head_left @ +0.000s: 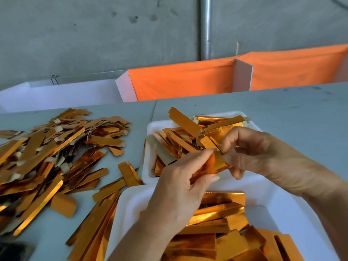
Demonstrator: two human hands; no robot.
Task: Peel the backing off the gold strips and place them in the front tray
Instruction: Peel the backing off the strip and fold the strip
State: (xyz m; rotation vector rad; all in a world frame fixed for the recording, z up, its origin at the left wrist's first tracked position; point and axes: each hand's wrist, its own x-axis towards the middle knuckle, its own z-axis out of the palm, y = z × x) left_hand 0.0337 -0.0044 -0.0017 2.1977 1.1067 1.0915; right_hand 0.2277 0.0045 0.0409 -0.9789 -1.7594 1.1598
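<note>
Gold strip (pixel 212 163) pinched between left hand (pixel 180 185) and right hand (pixel 250 153) above the white trays, mid-peel by the look of it, next needing backing pulled clear then strip dropped into front tray (pixel 293 210) among those already there

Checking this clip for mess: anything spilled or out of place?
Yes. Gold strips lie in a loose heap on the table, and some overhang the far tray's rim. Both hands, left and right, hold one strip.
</note>
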